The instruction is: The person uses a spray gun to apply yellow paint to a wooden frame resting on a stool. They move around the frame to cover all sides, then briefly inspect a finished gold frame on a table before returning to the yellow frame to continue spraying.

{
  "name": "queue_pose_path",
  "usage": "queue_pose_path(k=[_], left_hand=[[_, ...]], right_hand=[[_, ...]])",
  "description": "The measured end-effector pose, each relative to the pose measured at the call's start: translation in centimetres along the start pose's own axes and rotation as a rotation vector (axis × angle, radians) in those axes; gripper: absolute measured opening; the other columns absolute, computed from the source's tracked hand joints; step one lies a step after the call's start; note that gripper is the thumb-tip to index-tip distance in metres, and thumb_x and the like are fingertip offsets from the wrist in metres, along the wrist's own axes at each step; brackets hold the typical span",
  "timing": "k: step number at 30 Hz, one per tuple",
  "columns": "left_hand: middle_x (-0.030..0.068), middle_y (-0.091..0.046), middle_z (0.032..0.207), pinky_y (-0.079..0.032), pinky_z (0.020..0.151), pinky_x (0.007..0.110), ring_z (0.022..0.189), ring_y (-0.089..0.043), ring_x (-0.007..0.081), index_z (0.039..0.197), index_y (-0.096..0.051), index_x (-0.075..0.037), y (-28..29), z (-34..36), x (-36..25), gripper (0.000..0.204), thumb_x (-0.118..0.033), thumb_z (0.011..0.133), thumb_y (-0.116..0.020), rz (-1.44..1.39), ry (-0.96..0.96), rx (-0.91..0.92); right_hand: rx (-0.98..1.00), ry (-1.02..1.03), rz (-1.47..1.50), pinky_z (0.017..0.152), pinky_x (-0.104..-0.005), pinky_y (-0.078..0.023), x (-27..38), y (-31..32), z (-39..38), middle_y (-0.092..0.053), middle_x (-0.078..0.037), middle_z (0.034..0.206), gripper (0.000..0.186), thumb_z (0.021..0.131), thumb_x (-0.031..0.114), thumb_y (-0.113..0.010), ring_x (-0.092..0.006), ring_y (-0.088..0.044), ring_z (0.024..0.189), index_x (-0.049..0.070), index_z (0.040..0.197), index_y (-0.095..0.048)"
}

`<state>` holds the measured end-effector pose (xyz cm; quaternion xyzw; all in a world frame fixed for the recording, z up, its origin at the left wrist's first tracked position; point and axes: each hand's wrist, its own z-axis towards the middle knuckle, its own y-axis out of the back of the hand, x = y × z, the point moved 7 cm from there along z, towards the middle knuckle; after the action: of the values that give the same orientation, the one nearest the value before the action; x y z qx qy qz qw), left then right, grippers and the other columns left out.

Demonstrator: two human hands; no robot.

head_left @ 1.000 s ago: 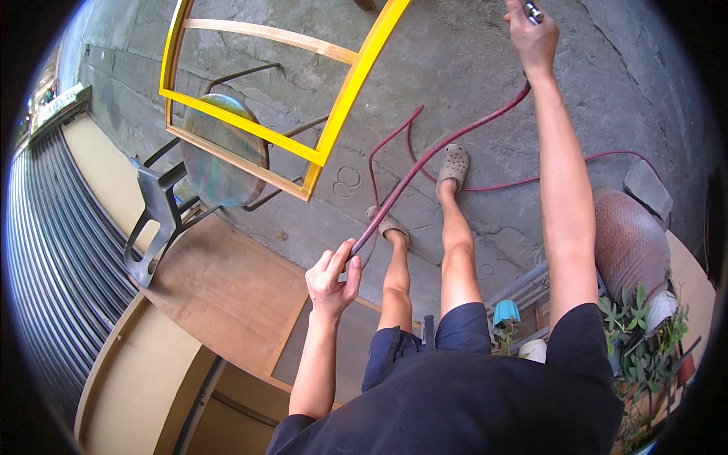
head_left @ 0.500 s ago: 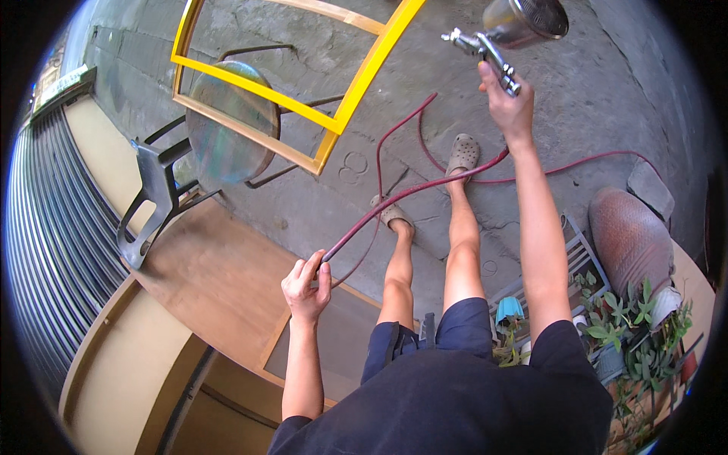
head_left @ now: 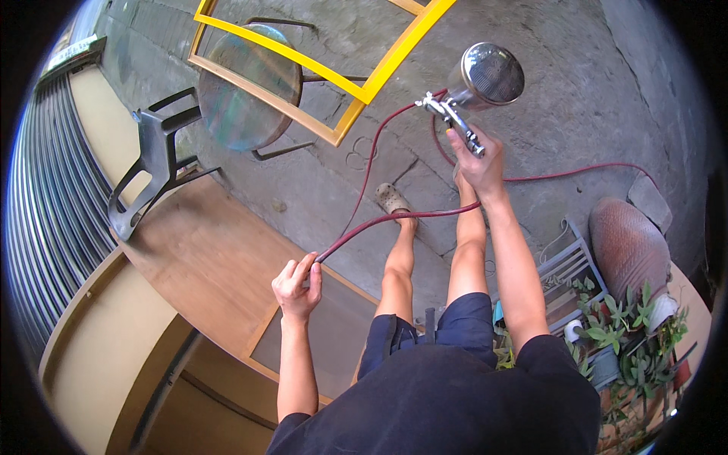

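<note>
My right hand (head_left: 482,163) is wrapped round a silver spray gun (head_left: 461,129) with a round metal cup (head_left: 490,74) on top. The gun's nozzle points left, toward the yellow frame. In my left hand (head_left: 296,287), to the lower left, the fingers pinch a red air hose (head_left: 379,219). From there the hose runs across to my right wrist, and more of it loops over the ground beyond. A wooden frame (head_left: 413,36), partly painted bright yellow, stands at the upper left, apart from both hands. Behind its lower bars shows a round, paint-stained stool top (head_left: 250,89).
A grey plastic chair (head_left: 155,163) stands at the left by a corrugated shutter (head_left: 61,212). Brown wooden panels (head_left: 197,258) lie below it. To the right are a large reddish clay jar (head_left: 628,246), potted plants (head_left: 629,334) and a grey slatted rack (head_left: 565,269). Hose crosses the concrete ground (head_left: 334,182).
My right hand has brought the spray gun down and to the left, and its cup now shows whole. The held hose sags more. My left hand has shifted slightly left.
</note>
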<state>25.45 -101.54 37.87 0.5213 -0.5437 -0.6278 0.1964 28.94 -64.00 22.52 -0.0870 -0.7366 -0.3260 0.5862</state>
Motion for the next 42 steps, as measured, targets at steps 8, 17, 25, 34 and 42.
queue_pose_path(k=[8, 17, 25, 34, 42], left_hand=[[0.0048, -0.060, 0.067, -0.046, 0.050, 0.030, 0.052, -0.057, 0.0171, 0.097, -0.076, -0.006, 1.1, -1.3, 1.7, 0.013, -0.005, 0.085, -0.074, 0.034, 0.045, -0.012], [0.0063, -0.059, 0.066, -0.043, 0.050, 0.029, 0.052, -0.054, 0.0169, 0.096, -0.075, -0.002, 0.3, -0.1, 0.2, 0.011, 0.000, 0.086, -0.071, 0.019, 0.032, 0.008], [0.0051, -0.057, 0.065, -0.044, 0.048, 0.032, 0.051, -0.055, 0.0199, 0.100, -0.076, -0.006, -3.3, 5.1, -5.7, 0.021, -0.002, 0.080, -0.075, -0.044, -0.029, -0.018], [0.0064, -0.062, 0.071, -0.044, 0.048, 0.030, 0.052, -0.055, 0.0164, 0.107, -0.074, -0.003, -7.4, 10.6, -10.3, 0.025, 0.000, 0.082, -0.072, -0.129, -0.061, 0.011], [0.0055, -0.058, 0.068, -0.047, 0.050, 0.036, 0.054, -0.059, 0.0234, 0.103, -0.074, -0.008, -5.6, 10.2, -7.2, 0.025, -0.009, 0.079, -0.079, -0.093, -0.004, -0.035]], right_hand=[[0.175, -0.053, 0.058, 0.053, -0.0334, -0.044, 2.1, -2.8, -4.2, -0.063, -0.012, 0.068, 0.025, 0.090, 0.022, -0.078, -0.0182, -0.060, 0.056, 0.000, 0.089, -0.068], [0.332, -0.090, 0.076, 0.057, -0.0344, -0.048, 3.2, -2.1, -3.3, -0.068, -0.016, 0.075, 0.029, 0.089, 0.025, -0.078, -0.0245, -0.065, 0.062, -0.002, 0.095, -0.071], [-0.030, -0.065, 0.010, 0.052, -0.0342, -0.043, -1.3, 6.7, 11.8, -0.062, -0.007, 0.060, 0.035, 0.094, 0.034, -0.075, -0.0105, -0.054, 0.055, -0.001, 0.090, -0.073], [-0.335, -0.110, 0.008, 0.046, -0.0284, -0.041, -1.9, 17.1, 22.0, -0.065, -0.003, 0.062, 0.039, 0.099, 0.038, -0.069, -0.0083, -0.055, 0.048, 0.000, 0.091, -0.074], [-0.008, -0.279, 0.077, 0.036, -0.0219, -0.037, 3.3, 17.3, 14.0, -0.073, -0.013, 0.098, 0.039, 0.106, 0.039, -0.054, -0.0068, -0.050, 0.041, 0.001, 0.110, -0.062]])
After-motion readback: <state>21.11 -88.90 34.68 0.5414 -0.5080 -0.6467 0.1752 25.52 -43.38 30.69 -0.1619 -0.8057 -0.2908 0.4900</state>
